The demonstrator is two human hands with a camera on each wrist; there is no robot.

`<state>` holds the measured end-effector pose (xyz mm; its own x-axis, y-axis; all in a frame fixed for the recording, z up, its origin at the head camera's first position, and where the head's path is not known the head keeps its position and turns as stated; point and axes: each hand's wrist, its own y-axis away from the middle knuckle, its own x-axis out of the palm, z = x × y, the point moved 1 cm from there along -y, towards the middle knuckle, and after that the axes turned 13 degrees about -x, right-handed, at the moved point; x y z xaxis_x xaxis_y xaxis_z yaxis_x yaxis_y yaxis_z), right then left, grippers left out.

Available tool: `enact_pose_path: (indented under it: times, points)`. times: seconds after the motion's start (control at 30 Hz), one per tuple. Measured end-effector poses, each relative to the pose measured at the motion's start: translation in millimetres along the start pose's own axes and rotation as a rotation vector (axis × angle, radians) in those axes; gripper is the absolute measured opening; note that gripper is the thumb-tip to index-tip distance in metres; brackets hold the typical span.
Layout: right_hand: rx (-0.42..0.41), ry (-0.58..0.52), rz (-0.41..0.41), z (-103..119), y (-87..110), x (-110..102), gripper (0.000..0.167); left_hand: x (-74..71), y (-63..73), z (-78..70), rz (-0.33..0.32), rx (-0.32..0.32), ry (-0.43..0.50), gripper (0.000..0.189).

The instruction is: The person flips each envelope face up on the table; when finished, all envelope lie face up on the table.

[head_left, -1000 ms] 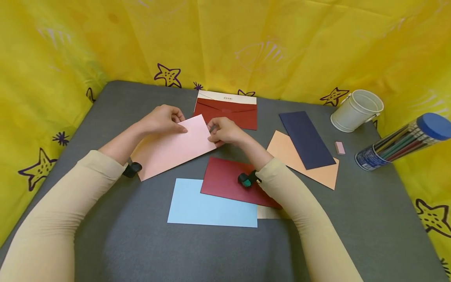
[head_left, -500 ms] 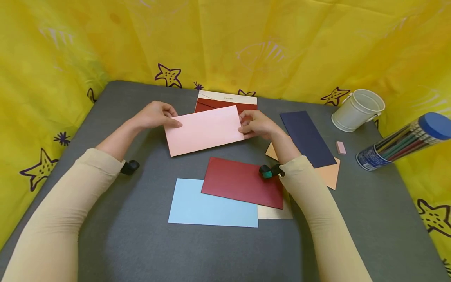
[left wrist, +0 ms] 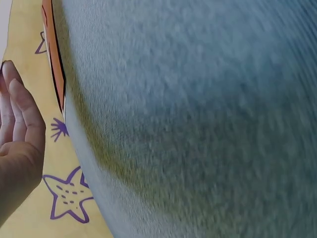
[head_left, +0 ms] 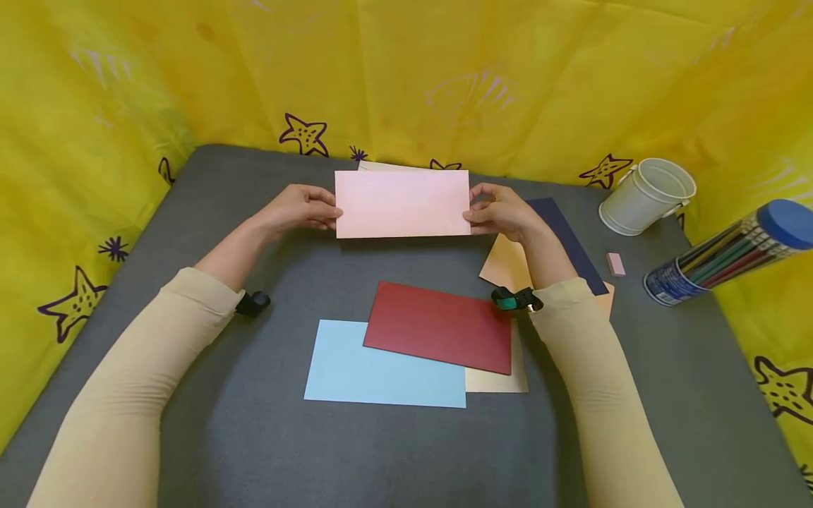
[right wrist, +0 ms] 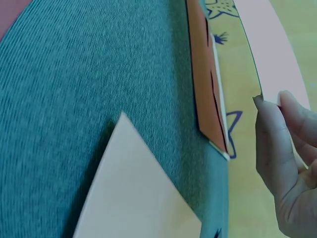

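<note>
Both hands hold a plain pink envelope level by its short ends, raised over the back of the table. My left hand pinches the left end, thumb on the front face. At the right end, my right hand pinches the edge between thumb and fingers. Behind the pink envelope, a cream strip shows from a stack whose red envelope appears in the right wrist view. In the left wrist view, the left hand's fingers reach up beside the curtain.
Nearer the front, a dark red envelope overlaps a light blue one and a cream one. Right, a navy envelope lies over a peach one. Beyond are a white bucket, an eraser and a pencil tub.
The pink envelope has moved right and back, from tilted to level, and now covers most of the red envelope behind. The right hand shifted right; the left hand now pinches the left end.
</note>
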<state>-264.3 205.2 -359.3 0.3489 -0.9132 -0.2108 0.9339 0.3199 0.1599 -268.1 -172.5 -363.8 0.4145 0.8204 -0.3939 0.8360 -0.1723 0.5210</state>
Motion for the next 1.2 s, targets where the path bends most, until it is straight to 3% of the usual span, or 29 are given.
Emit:
enact_pose_path:
  times: [0.1, 0.33, 0.53, 0.67, 0.83, 1.07, 1.2]
  points:
    - [0.003, -0.035, -0.026, 0.2, 3.2, -3.8, 0.024, 4.5, -1.2, -0.7, -0.008, 0.016, 0.027, 0.034]
    - [-0.031, -0.164, -0.1, -0.4, 9.7, -11.4, 0.008, 10.4, -2.4, -6.1, -0.108, 0.097, 0.145, 0.03]
    - [-0.062, -0.171, -0.099, -4.1, 12.2, -16.0, 0.017, 15.7, -4.2, -8.5, -0.109, 0.149, 0.321, 0.01]
    - [-0.04, -0.161, -0.124, -7.6, 11.1, -15.8, 0.024, 20.5, -6.4, -9.4, -0.124, 0.141, 0.359, 0.017]
    - [-0.013, -0.167, -0.148, -10.2, 10.4, -15.1, 0.026, 25.2, -8.3, -10.2, -0.162, 0.101, 0.307, 0.024]
    - [0.002, -0.183, -0.151, -9.1, 11.5, -14.4, 0.024, 29.3, -12.4, -10.1, -0.143, 0.063, 0.362, 0.034]
    - [-0.005, -0.214, -0.128, -12.7, 11.0, -14.1, 0.023, 31.5, -13.4, -8.4, -0.136, 0.04, 0.327, 0.037]
